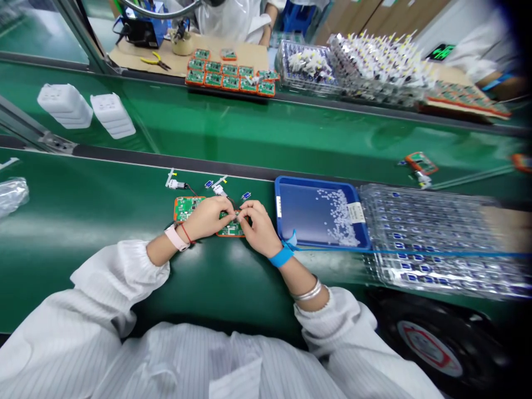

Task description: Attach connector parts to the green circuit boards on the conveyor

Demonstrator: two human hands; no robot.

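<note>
My left hand (211,217) and my right hand (260,226) meet over a green circuit board (230,229) with an orange edge, which lies flat on the green bench. Thumb and fingers of each hand are pinched together at the board's upper part. Whatever sits between the fingertips is too small to make out. A second circuit board (183,208) lies partly behind my left hand, with a wired white part (178,184) above it. Another white part (219,190) is just beyond my fingers. Two small blue pieces (246,195) (208,184) lie near them.
To the right stands a blue tray (282,239) with many tiny white pieces, beside stacked clear plastic trays (432,238). A blue wrist cord (353,250) runs rightward. Beyond are white plastic stacks (113,113), rows of boards (230,82), yellow pliers (155,61) and a co-worker's arm (269,22).
</note>
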